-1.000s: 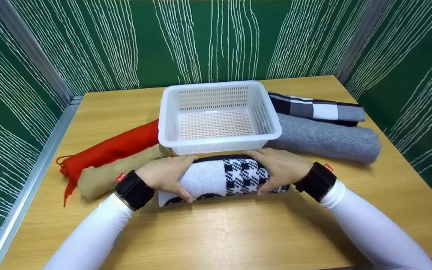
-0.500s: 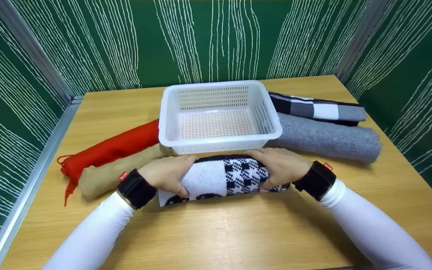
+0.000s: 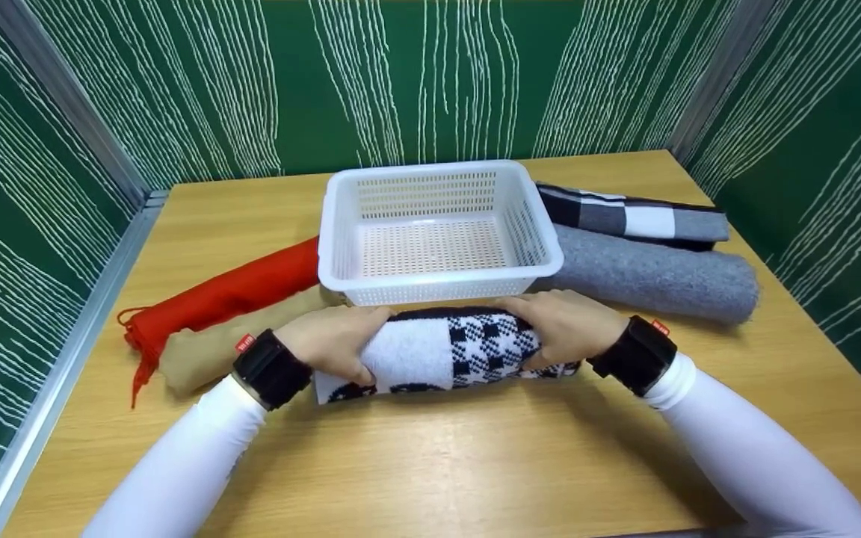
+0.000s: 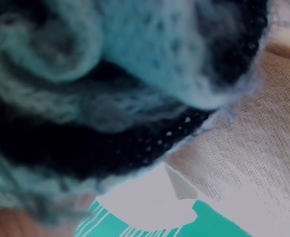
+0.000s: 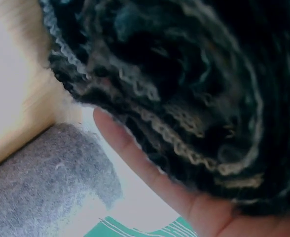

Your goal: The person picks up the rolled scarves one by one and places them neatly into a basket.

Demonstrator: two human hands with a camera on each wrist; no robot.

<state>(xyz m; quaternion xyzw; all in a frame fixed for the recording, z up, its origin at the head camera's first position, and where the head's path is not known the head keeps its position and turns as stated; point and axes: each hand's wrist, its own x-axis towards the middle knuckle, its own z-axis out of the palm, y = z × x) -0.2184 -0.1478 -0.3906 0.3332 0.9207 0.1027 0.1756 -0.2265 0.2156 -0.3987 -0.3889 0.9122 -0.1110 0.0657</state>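
A rolled black-and-white knit scarf (image 3: 412,353) lies crosswise on the wooden table in the head view, just in front of the white basket. My left hand (image 3: 337,342) grips its left part, thumb on the near side and fingers over the top. Toward the other end my right hand (image 3: 571,325) holds it the same way, with some fingertips hidden behind the roll. The left wrist view shows the coiled layers of one end (image 4: 150,59) close up. In the right wrist view a finger (image 5: 145,163) lies along the underside of the other coiled end.
The white perforated basket (image 3: 442,282) stands behind the scarf with nothing in it. A red fringed scarf (image 3: 229,290) and a tan rolled cloth (image 3: 225,345) lie left. A grey roll (image 3: 655,276) and a checked folded scarf (image 3: 647,218) lie right. Green walls (image 3: 311,90) enclose the table.
Both thumbs have drawn in and up along the near side of the scarf. Its near edge has shifted slightly away from me; the basket and other rolls stay put.
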